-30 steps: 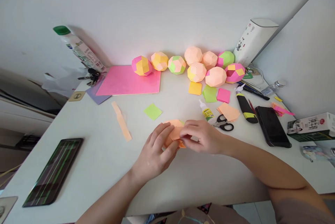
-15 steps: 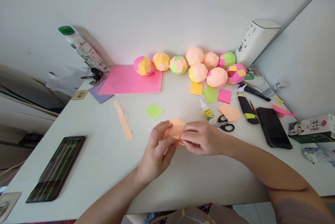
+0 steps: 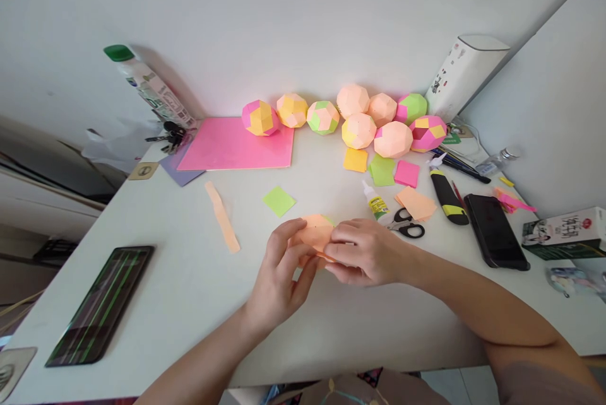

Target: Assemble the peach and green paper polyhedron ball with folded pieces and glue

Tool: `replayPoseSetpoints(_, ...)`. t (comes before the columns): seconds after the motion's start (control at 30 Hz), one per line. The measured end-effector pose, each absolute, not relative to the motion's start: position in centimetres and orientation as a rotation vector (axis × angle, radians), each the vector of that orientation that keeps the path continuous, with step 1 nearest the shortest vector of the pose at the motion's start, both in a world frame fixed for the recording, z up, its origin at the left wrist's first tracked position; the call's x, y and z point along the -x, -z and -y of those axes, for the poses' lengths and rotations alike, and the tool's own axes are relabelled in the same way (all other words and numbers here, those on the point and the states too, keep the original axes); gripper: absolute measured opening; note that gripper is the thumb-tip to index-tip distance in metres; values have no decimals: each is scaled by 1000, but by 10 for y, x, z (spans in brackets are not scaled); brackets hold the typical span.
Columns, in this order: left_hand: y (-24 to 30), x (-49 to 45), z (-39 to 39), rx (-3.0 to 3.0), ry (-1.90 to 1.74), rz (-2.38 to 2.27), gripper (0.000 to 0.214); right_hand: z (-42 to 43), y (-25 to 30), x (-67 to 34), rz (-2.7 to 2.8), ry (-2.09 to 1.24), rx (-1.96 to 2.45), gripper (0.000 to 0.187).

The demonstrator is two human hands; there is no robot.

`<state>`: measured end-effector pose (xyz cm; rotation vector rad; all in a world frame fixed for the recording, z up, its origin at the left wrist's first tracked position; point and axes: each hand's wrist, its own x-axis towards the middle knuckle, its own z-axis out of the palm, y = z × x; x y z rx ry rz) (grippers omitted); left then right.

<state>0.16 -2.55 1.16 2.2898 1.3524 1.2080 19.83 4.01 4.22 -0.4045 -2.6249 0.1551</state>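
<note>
Between my hands is a peach paper ball [image 3: 316,229] with a touch of green at its upper right. My left hand [image 3: 283,266] curls round its left side, fingertips on its top and near edge. Against its right and lower edge, my right hand [image 3: 362,252] pinches the paper. The near side of the ball is partly hidden by my fingers. Beyond it lie a green paper square [image 3: 279,201], a glue bottle [image 3: 375,202], black-handled scissors [image 3: 408,226] and peach paper sheets [image 3: 416,203].
Several finished paper balls [image 3: 322,118] line the wall, one on a pink board [image 3: 227,146]. Small yellow [image 3: 355,159], green and pink paper stacks lie before them. A peach strip [image 3: 222,217] and a dark tablet-like device [image 3: 101,305] are left; a phone [image 3: 495,231] is right.
My right fingers have shifted slightly along the ball's near edge and spread a little. The ball has tilted slightly, and both hands keep hold of it.
</note>
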Motion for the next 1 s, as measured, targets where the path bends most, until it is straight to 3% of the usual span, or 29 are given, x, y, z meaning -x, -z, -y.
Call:
replayPoseSetpoints(0.2,-9,0,25,-2275,-1197,-1385,16,-39,-39,-195,2526,-203,450,24)
replayPoseSetpoints(0.43,-11,1,26,-2228,-1164,-1392,13,-35,-38,-192,2352,-698,619,15)
replayPoseSetpoints(0.67,-11,-1,28,-2136,-1169,-1391,13,-34,-39,-192,2480,-362,474,21)
replayPoseSetpoints(0.87,-10,0,27,-1965,-1085,-1353,14,-29,-39,-188,2204,-864,790,8)
replayPoseSetpoints(1.0,-11,1,27,-1967,-1076,-1329,14,-28,-41,-189,2198,-901,797,9)
